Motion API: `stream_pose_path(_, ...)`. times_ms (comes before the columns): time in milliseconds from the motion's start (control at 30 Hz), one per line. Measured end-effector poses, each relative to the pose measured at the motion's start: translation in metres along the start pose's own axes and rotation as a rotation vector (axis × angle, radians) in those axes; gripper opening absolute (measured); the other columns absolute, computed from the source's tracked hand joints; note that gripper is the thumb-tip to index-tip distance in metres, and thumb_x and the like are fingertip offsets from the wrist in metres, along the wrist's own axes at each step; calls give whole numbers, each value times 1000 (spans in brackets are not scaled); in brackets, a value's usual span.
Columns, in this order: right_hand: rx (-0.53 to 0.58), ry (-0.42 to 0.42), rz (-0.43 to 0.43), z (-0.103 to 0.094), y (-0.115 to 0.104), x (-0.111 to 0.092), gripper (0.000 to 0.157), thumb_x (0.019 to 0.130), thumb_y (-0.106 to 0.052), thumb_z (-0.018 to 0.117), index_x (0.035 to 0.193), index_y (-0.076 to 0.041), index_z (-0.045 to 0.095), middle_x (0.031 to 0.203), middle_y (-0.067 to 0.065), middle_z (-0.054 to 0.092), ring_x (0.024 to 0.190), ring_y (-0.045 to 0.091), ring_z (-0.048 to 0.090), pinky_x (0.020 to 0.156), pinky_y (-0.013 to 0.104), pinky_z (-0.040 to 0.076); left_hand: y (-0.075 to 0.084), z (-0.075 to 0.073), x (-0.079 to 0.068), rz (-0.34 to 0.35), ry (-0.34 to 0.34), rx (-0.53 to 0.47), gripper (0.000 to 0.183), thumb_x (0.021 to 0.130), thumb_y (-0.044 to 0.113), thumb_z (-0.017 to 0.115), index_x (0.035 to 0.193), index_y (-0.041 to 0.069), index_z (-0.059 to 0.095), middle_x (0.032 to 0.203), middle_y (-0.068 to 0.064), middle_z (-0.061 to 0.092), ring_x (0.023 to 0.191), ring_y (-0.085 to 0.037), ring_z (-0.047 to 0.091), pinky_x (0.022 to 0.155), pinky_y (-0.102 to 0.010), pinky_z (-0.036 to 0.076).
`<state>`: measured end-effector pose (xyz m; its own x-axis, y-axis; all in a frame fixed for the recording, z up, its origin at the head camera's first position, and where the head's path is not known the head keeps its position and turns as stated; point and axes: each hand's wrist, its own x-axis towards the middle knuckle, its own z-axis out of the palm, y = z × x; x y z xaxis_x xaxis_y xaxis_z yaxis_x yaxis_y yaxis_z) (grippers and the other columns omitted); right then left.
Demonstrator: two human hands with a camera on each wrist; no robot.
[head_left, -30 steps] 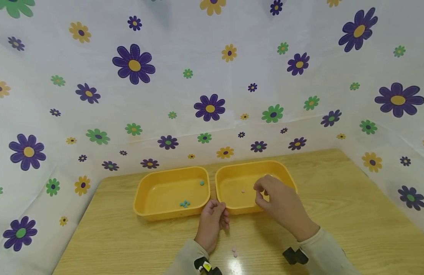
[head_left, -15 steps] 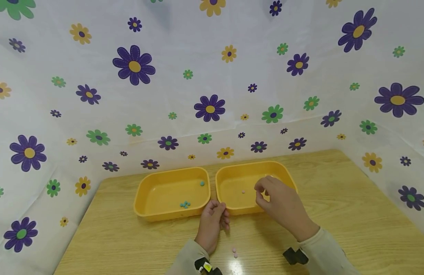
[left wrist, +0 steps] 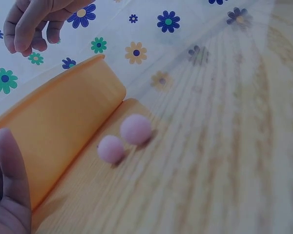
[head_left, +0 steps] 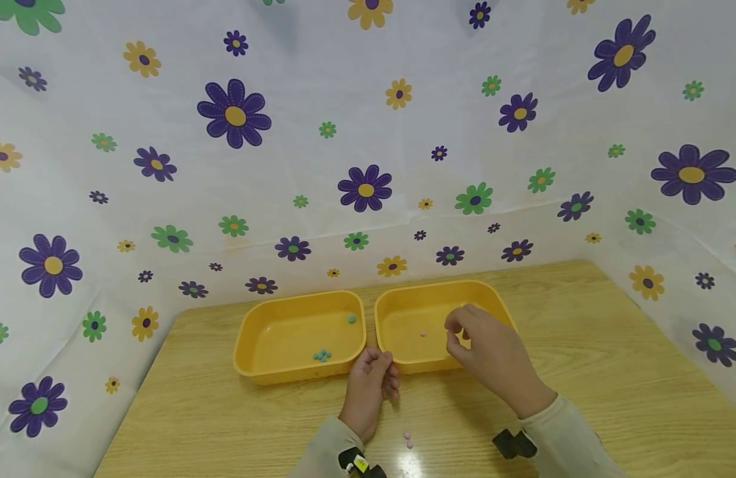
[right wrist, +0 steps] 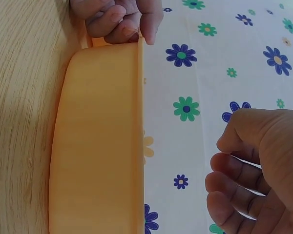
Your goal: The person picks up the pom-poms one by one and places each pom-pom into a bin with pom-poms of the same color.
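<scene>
Two yellow trays stand side by side: the left tray (head_left: 272, 378) and the right tray (head_left: 415, 366). My left hand (head_left: 368, 392) pinches the near left corner of the right tray, its thumb over the rim. My right hand (head_left: 493, 355) hovers above that tray's right half with loosely curled fingers. A small gap shows between its thumb and forefinger, and nothing is seen in it. One pink ball (head_left: 423, 334) lies inside the right tray. Several small teal balls (head_left: 322, 356) sit in the left tray, with another teal ball (head_left: 352, 319) near its far right corner.
Two small pink balls (left wrist: 136, 129) lie on the wooden table (head_left: 224, 425), just right of my left wrist. A white flower-patterned cloth (head_left: 308, 166) rises behind the trays and along both sides of the table. Black straps circle both sleeves.
The right hand has shifted very slightly to the right, and the gap between its thumb and forefinger looks a little wider. The left hand, trays and balls have stayed put.
</scene>
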<state>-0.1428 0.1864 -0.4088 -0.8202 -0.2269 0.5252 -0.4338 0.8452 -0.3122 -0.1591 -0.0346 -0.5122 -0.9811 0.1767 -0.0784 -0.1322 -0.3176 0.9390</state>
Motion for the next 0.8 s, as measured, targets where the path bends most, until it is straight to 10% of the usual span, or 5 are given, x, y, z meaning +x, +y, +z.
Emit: stream_pose_path(800, -6, -19, 11, 4, 1, -1, 13, 85, -5, 73, 93, -12, 66, 86, -1, 64, 73, 12, 57, 61, 24, 51, 0, 0, 0, 6, -6, -3, 20, 105, 23, 62, 96, 9, 50, 85, -5, 64, 66, -11, 61, 57, -25, 54)
